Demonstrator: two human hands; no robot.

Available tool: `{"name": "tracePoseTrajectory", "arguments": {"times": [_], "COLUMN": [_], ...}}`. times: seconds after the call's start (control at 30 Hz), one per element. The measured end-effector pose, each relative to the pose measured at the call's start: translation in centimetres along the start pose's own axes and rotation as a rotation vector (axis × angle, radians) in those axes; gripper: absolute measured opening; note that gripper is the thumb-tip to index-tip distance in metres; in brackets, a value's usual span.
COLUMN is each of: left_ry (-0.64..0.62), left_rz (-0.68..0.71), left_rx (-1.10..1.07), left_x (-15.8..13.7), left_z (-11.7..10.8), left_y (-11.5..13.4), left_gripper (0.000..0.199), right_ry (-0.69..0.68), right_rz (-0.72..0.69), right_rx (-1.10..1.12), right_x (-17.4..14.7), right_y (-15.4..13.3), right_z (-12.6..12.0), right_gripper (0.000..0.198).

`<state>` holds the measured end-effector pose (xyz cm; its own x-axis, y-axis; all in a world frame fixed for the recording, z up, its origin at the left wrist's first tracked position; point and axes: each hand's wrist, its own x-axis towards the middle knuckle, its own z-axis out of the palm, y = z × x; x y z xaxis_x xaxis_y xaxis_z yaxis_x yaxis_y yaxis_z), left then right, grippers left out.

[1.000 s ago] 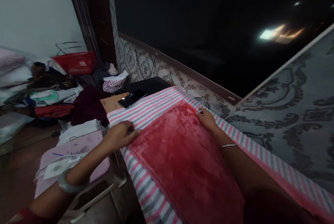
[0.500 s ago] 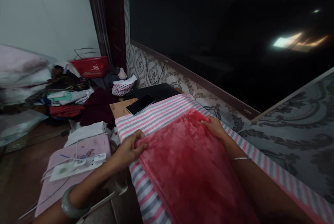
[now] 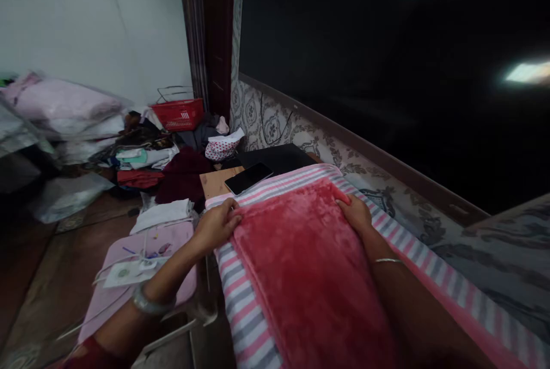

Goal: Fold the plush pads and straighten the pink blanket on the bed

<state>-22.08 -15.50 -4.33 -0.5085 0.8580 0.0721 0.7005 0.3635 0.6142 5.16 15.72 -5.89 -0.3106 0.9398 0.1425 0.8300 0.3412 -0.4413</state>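
Observation:
A plush red fabric piece (image 3: 305, 254), folded flat, lies on a pink, grey and white striped cloth (image 3: 247, 306). My left hand (image 3: 217, 223) pinches its far left corner between thumb and fingers. At the far right corner, my right hand (image 3: 356, 214) grips the edge, thumb on top and the other fingers mostly hidden underneath. The near end of the red fabric runs out of the bottom of the view.
A phone (image 3: 249, 178) lies on a wooden board (image 3: 212, 183) beyond the cloth. On the left, a pink stool (image 3: 103, 300) bears a power strip (image 3: 124, 273) with cords. Clothes and a red basket (image 3: 178, 114) lie behind. A large dark screen (image 3: 365, 71) hangs on the right wall.
The camera view has turned left, so the surroundings sit further right. Both hands keep hold of the red fabric's far corners, and it lies nearly the same on the striped cloth.

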Motion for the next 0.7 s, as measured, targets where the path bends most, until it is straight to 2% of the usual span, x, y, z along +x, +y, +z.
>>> {"name": "tracePoseTrajectory", "arguments": {"times": [0.13,0.23,0.33,0.5,0.7], "left_ry": [0.015,0.004,0.011,0.022,0.055], "left_rz": [-0.042,-0.068,-0.054,-0.040,-0.060], "left_rx": [0.144,0.190,0.198,0.206,0.215], "left_x": [-1.0,-1.1,-0.8,0.0,0.7], "left_z": [0.9,0.6,0.3,-0.1,0.1], "left_y": [0.0,0.3,0.4,0.5,0.6], "left_gripper": [0.022,0.028,0.031,0.037,0.041], "right_ry": [-0.059,-0.072,-0.072,-0.106,-0.124], "right_rz": [-0.052,-0.076,-0.062,0.062,0.286], "right_rx": [-0.015,0.015,0.011,0.013,-0.068], "right_x": [0.3,0.3,-1.3,-7.5,-18.9], "right_y": [0.9,1.5,3.2,9.2,17.9], "right_z": [0.4,-0.7,-2.5,-7.7,-15.6], "right_gripper": [0.021,0.029,0.036,0.034,0.041]}}
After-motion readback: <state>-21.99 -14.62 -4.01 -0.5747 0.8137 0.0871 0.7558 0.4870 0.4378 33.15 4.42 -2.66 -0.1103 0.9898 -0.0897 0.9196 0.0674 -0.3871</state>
